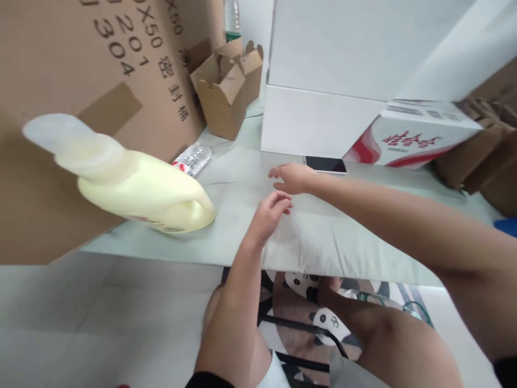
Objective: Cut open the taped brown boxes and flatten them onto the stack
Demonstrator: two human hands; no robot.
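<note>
"Cartons [315, 121] are lining the back of our cloth-covered table [238, 248]. Why are we seeing them there?"

"Perhaps so they are standing out of our way. 1 pale-yellow jug [145, 188] is standing at the left, maybe for easy reach."

"And what are we holding?"

"Nothing that we are seeing. Our left hand [270, 212] is hanging empty, fingers loosely curled; our right hand [294, 179], just beyond it, is empty too, fingers parted and bending down. Whether the 2 are touching each other or the table, we are not managing to tell."

"Where is the phone [325, 165] lying?"

"It is lying flat, dark face up, just behind our right wrist, before the cartons, farther from our left hand."
</note>
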